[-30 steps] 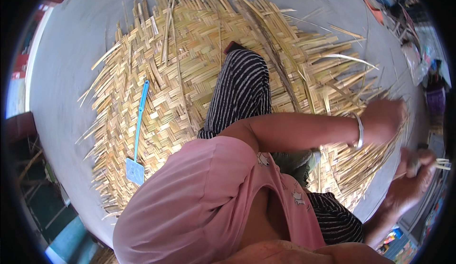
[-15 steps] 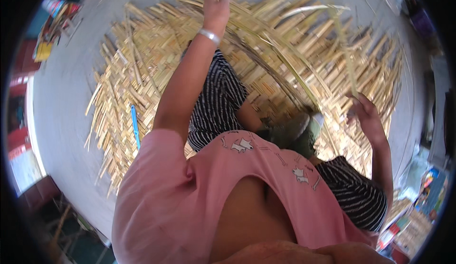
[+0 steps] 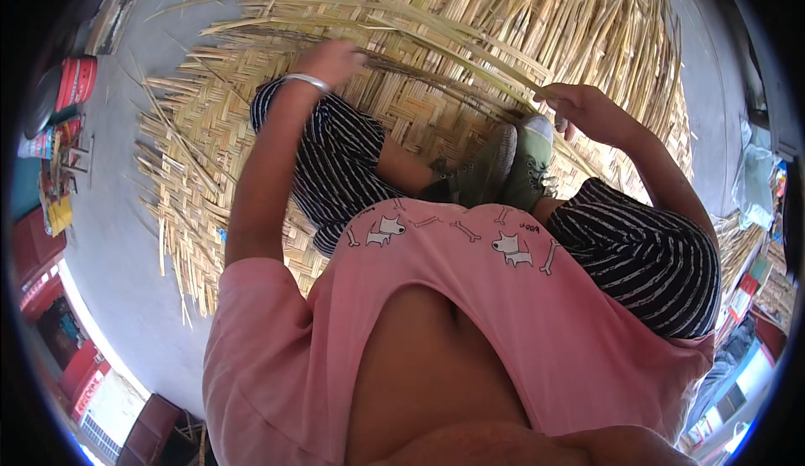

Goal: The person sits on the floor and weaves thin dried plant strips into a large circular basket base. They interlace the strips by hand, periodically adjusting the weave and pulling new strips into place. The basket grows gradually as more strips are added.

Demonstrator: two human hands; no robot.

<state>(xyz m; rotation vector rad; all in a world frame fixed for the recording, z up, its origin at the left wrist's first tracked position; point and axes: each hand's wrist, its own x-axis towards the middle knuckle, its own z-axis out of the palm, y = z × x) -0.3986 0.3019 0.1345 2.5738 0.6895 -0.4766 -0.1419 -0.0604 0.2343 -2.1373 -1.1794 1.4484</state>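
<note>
A woven mat (image 3: 419,118) of pale straw-coloured split strips lies in front of me, with long loose ends fanning out at its far side. My right hand (image 3: 591,114) is closed in a pinch on the end of a long greenish strip (image 3: 495,62), which runs up and left across the mat. My left hand (image 3: 331,62), with a silver bangle at the wrist, hovers by dark brownish strips (image 3: 402,65) left of centre. Motion blurs its fingers, so their grip cannot be made out.
My green shoes (image 3: 528,160) rest on the mat between my bent knees in striped trousers (image 3: 335,156). Grey floor (image 3: 109,240) surrounds the mat. Red containers (image 3: 77,80) stand at the left, a pale plastic bag (image 3: 755,185) and more strips (image 3: 738,244) at the right.
My left hand has come back toward me and left from the mat's far side. My right hand has moved up and left, lowering the strip across the mat. The view has shifted.
</note>
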